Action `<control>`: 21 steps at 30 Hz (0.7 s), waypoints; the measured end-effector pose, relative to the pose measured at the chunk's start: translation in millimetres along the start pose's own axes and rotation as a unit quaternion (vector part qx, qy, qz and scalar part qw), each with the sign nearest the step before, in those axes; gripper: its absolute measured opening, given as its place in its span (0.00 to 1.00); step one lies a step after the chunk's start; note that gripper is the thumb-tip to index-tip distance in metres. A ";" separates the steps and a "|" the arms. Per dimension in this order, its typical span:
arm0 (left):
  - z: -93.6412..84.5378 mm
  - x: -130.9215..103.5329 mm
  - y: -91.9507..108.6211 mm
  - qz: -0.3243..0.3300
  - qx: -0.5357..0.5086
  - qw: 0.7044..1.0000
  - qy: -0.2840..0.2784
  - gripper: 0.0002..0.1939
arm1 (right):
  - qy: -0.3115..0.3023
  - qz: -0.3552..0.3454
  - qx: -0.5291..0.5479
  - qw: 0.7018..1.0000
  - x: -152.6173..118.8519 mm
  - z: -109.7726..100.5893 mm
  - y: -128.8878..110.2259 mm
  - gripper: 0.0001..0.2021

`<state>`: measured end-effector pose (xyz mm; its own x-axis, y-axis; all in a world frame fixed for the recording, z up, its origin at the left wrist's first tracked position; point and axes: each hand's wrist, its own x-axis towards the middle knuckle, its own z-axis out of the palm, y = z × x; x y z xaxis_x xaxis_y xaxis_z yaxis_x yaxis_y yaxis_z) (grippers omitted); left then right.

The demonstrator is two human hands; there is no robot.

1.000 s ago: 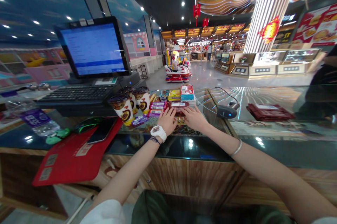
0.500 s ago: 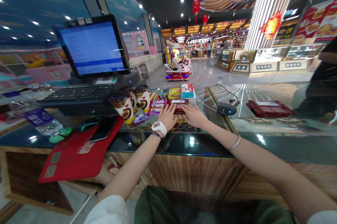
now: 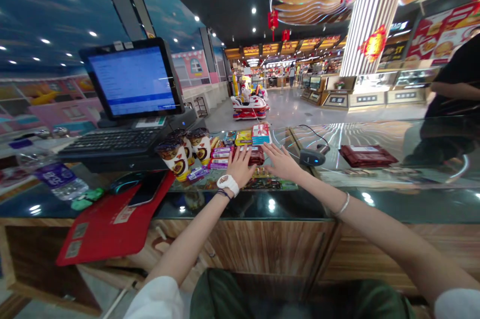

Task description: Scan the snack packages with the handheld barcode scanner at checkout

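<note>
My left hand, wearing a white watch, rests with fingers stretched out over the near left edge of a brown snack packet. My right hand is open too, its fingers spread just right of that packet and apart from it. Purple-wrapped snack bars lie left of my left hand. Behind the brown packet are a yellow packet and a stack of red, white and blue packs. Several lidded cups with brown and yellow printing stand farther left.
A barcode scanner and more brown packets lie to the right on the glass counter. On the left are a monitor, keyboard, phone, red mat and water bottle. A person stands across the counter.
My right hand has come off the brown packet and moved a little to the right. My left hand stays by the packet. The view has tilted slightly upward and turned right.
</note>
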<state>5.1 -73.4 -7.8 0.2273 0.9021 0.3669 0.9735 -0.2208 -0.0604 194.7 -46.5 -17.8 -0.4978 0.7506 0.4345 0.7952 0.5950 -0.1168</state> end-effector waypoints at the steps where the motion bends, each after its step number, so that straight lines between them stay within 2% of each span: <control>1: -1.7 1.9 6.7 0.008 -0.001 1.000 0.011 0.33 | 0.007 0.004 -0.003 1.000 -5.2 -5.4 6.0 0.37; 5: -6.6 10.9 41.3 0.050 -0.012 0.998 0.042 0.31 | 0.048 0.017 -0.020 0.999 -30.9 -21.4 34.4 0.36; 11: -7.2 27.0 105.1 0.128 -0.044 0.989 0.057 0.30 | 0.105 0.057 -0.055 0.991 -80.7 -36.5 83.0 0.34; 16: -1.0 41.3 159.5 0.196 -0.070 0.977 0.049 0.30 | 0.136 0.096 -0.093 0.982 -123.9 -48.7 122.3 0.33; 21: 3.8 53.9 209.9 0.247 -0.093 0.964 0.032 0.30 | 0.138 0.136 -0.114 0.974 -161.4 -59.3 158.5 0.32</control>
<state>221.8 -69.7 -4.2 0.6539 0.6464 0.3931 0.7242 -0.6852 -0.0778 421.6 -90.4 -53.5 -0.1710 0.7476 0.6418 0.9567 0.2816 -0.0732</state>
